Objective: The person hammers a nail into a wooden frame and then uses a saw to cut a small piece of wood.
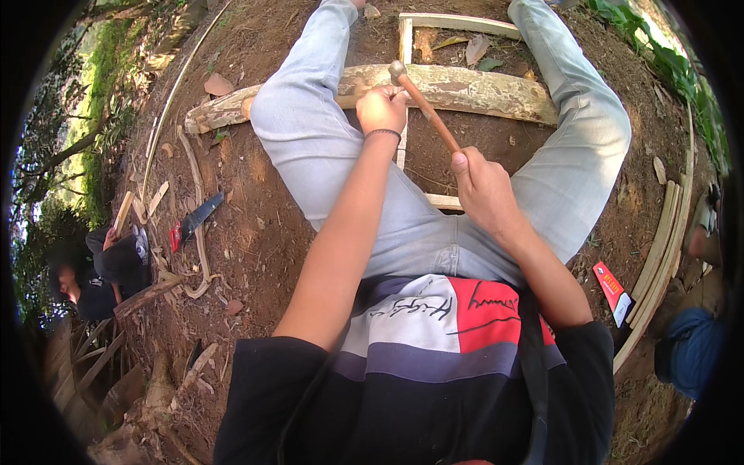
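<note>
Brown soil (256,267) surrounds a log (480,90) while right-hand fingers (463,166) grip a hammer (428,111).

- Two hands of mine: my left hand (382,111) and my right hand (487,188)
- One hammer (428,112)
- One dark bracelet (384,132) on my wrist
- One thick log (473,91)
- One dark-bladed tool (199,216) with a red handle
- One red-and-white flat piece (612,291)
- Several pale strips (661,256), too bunched for me to count
- At least two other people (697,349) around me

Outdoors; brown dirt ground (260,263), dry leaves (219,84); sunlit green foliage (99,101) far left, leafy plants (673,68) upper right.
</note>
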The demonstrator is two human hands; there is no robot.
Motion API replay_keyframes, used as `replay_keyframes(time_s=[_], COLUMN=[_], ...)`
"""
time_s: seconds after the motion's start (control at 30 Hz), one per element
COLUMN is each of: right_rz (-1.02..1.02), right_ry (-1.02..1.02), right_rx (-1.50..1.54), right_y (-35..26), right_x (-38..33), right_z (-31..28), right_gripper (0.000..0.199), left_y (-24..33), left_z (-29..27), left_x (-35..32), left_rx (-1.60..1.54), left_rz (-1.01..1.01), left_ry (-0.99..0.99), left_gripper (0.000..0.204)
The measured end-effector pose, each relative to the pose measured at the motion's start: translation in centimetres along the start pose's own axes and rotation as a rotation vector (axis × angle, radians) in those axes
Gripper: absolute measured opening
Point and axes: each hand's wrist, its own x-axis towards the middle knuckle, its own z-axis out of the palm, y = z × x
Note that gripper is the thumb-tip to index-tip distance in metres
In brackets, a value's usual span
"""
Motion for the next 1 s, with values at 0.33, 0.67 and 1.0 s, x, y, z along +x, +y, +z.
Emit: replay_keyframes(time_s=[0.33,0.67,1.0], right_rz=[0.024,0.099,0.098], right_ry=[0.008,-0.064,-0.057], right_rx=[0.072,0.132,0.008], right_y=[-0.4,0.5,-0.2], right_x=[-0.7,0.3,0.3], right_z=[-0.9,-1.3,0.1], right_gripper=[0.033,0.035,0.037], left_y=[0.4,1.2,-2.3], left_z=[-1.0,-17.1,-16.3], left_x=[0.0,8.3,10.7], left_rx=[-0.021,0.742,0.719], left_rz=[-0.074,0.178,-0.123], left_ry=[-0.159,0.095,-0.191], left_gripper=[0.03,0.059,0.07])
